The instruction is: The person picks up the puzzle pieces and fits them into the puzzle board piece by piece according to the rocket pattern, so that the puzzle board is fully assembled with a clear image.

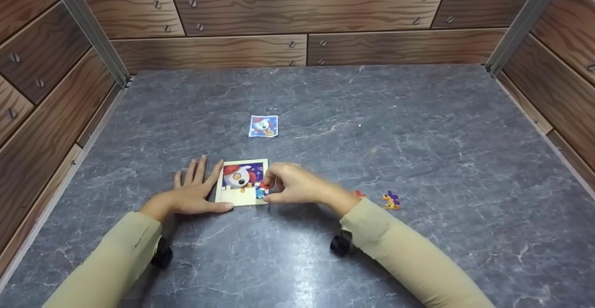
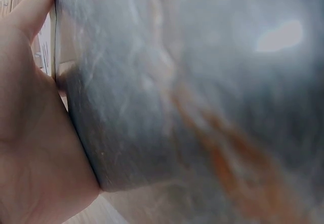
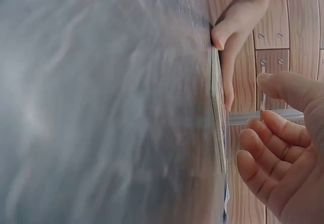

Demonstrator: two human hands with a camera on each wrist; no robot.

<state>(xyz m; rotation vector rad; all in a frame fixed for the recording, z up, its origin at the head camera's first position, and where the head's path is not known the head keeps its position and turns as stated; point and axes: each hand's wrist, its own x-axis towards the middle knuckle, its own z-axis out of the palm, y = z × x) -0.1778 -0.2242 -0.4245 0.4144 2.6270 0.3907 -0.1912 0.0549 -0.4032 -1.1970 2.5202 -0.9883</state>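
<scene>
A small jigsaw board with a pale frame lies on the table, its upper part filled with a cartoon bird picture and its lower left bare. My left hand rests flat at the board's left side, fingers spread, thumb on the lower left corner. Over the lower right part, my right hand pinches a colourful puzzle piece between thumb and finger. In the right wrist view this puzzle piece appears edge-on, a little apart from the board. Mostly palm and thumb of the left hand show in the left wrist view.
Two loose puzzle pieces lie right of the board: a purple and orange one and a red one partly behind the right forearm. Behind the board lies a small picture card of the bird. Wood-patterned walls surround the grey marbled table.
</scene>
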